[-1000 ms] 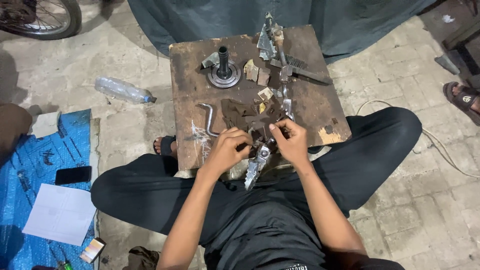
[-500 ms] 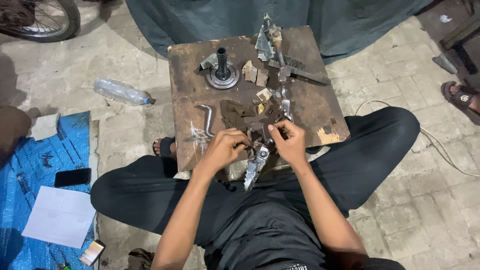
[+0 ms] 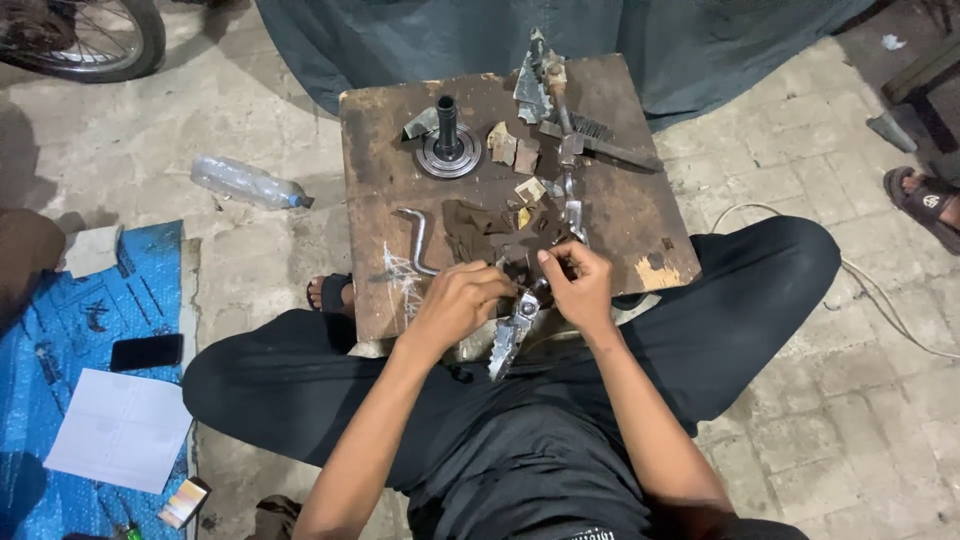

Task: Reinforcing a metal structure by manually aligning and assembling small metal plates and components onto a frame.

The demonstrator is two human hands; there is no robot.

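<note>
My left hand [image 3: 455,305] and right hand [image 3: 580,285] pinch shut on a metal lever part [image 3: 512,328] at the wooden board [image 3: 640,215]'s six-o'clock edge — bent rod [image 3: 415,240] at nine, round hub [image 3: 447,150] and brush [image 3: 600,140] crowding twelve.

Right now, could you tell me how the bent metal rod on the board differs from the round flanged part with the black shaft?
The bent rod lies flat near the board's left edge; the flanged part stands upright farther back. The rod is thin, pale and cranked; the flanged part is a broad disc with a dark shaft rising from it. The rod lies close to the left hand; the flanged part lies well beyond both hands. Both rest untouched on the board.
</note>
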